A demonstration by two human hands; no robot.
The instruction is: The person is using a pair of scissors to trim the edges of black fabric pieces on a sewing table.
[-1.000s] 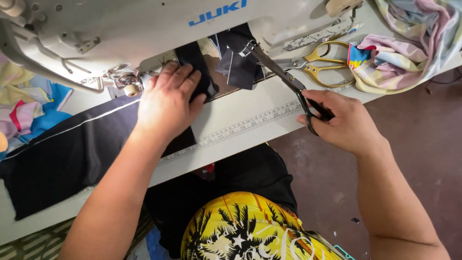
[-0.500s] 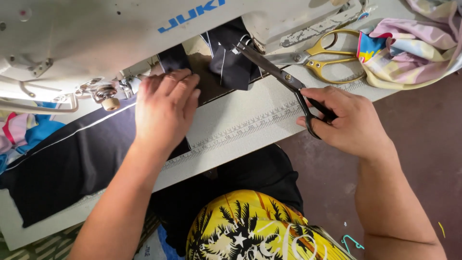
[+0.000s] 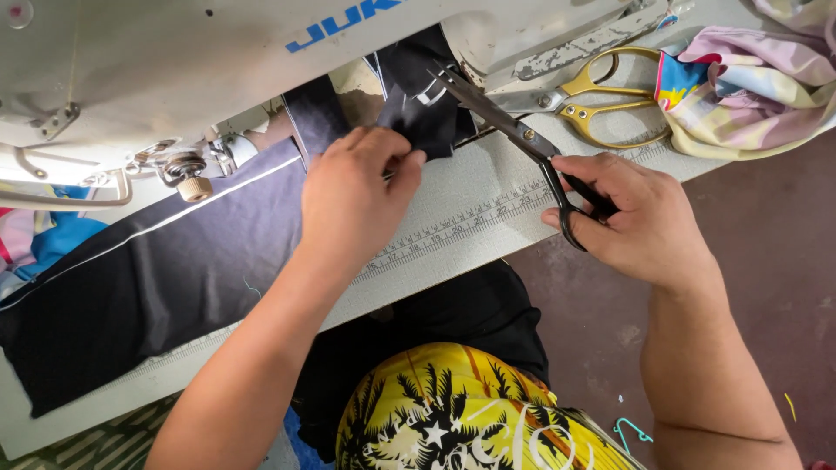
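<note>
My left hand [image 3: 353, 196] presses down on dark navy fabric [image 3: 165, 270] with a white stripe, its fingertips pinching the cloth near the sewing machine's needle area. My right hand [image 3: 631, 218] grips black-handled scissors [image 3: 522, 139], whose blades point up-left and reach the dark fabric piece [image 3: 422, 109] under the white sewing machine [image 3: 174, 61]. The blade tips touch or sit just at the cloth edge.
Gold-handled scissors [image 3: 601, 100] lie on the table at the upper right beside a pile of multicoloured cloth [image 3: 749, 78]. A printed ruler strip [image 3: 453, 231] runs along the white table edge. Colourful fabric [image 3: 35, 244] lies at the left. My yellow patterned shirt [image 3: 453, 418] is below.
My left hand slid right along the fabric toward the needle area. The scissors in my right hand stayed pointed at the dark cloth while the view shifted slightly.
</note>
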